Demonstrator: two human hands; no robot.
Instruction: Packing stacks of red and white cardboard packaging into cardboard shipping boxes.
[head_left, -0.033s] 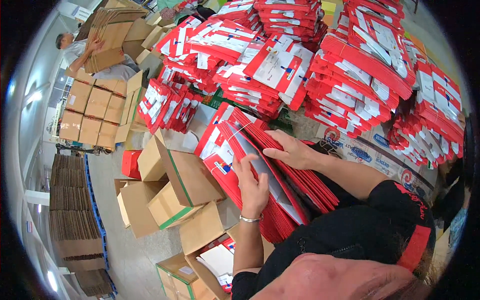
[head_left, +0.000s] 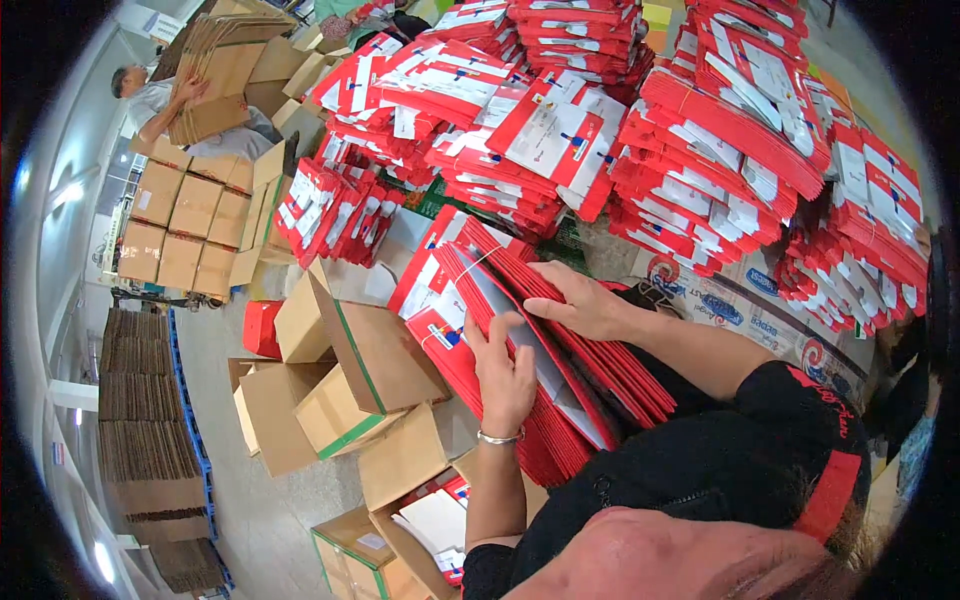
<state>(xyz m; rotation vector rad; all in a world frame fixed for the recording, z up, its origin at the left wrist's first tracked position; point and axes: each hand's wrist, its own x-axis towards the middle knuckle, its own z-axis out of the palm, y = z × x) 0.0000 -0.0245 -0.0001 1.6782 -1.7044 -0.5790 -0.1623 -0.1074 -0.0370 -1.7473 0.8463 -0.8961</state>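
Red folders [head_left: 560, 370] are standing in a tilted stack between both hands; the left hand [head_left: 503, 375] is pinching some with curled fingers [head_left: 480, 335], while the right hand [head_left: 585, 300] is lying flat on the stack's top, above open cardboard boxes [head_left: 350, 370].

left hand [head_left: 503, 375] – right hand [head_left: 583, 300] | both apparently leafing red envelopes [head_left: 520, 330]

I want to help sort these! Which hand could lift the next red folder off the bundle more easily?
Probably the left hand. Its fingers already curl over the edges of the red folders at the near end, thumb tucked between them. The right hand lies flat on top, pressing the bundle down.
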